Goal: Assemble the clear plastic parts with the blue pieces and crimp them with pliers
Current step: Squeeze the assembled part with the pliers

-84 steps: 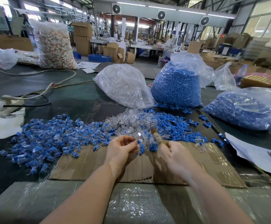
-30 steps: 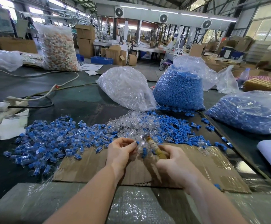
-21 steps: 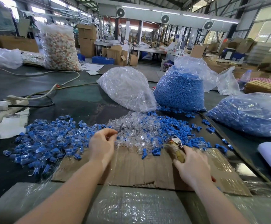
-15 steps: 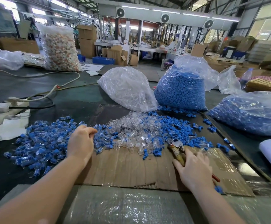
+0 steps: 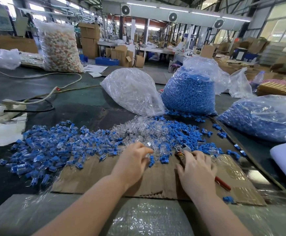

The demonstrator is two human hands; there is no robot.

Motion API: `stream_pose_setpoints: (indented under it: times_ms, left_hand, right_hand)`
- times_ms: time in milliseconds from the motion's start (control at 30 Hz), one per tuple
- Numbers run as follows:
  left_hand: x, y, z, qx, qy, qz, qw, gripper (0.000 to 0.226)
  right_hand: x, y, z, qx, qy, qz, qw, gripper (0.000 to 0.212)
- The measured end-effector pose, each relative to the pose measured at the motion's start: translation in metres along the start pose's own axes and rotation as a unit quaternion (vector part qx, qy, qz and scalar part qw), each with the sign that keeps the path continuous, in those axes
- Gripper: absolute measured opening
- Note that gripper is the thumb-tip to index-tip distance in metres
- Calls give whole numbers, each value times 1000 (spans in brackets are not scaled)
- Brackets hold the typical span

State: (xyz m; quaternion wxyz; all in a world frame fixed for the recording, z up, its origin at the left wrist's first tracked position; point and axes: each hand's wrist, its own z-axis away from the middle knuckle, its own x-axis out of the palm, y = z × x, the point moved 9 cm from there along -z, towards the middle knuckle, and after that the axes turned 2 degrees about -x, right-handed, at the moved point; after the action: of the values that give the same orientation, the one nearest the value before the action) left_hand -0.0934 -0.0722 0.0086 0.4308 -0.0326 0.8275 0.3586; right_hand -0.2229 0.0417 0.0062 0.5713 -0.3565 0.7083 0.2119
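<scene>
Head view, left hand (image 5: 132, 165): it is reaching over the cardboard sheet (image 5: 91, 178) in the lower middle of the frame, fingers straight and a little spread, the tips touching loose clear parts (image 5: 144, 132) at the near edge of the pile. It is not pinching anything that I can see.
Head view, right hand (image 5: 196, 169): it is lying flat on the pliers (image 5: 184, 149), fingers spread and relaxed. The metal nose is showing beyond the fingertips, and a red handle is coming out behind the wrist.
Parts: the blue pieces (image 5: 186, 133) are lying right of the clear ones, in the middle of the frame. The finished pieces (image 5: 41, 150) are spreading to the left.
Handling, my judgement: the parts are looking light, stiff and smooth, so they are probably slipping easily. Pinching one by its sides is best. The thin clear shell is maybe cracking if the pliers are squeezing too hard.
Bags: one clear bag (image 5: 132, 91) and two blue bags (image 5: 190, 92) are standing behind the piles.
</scene>
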Motion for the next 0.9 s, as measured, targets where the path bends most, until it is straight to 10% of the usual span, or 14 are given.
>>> stream_pose_setpoints:
  times_ms: [900]
  left_hand:
    - [6, -20, 8, -78, 53, 80, 992, 14]
  right_hand:
    - [11, -51, -7, -111, 0, -82, 990, 22]
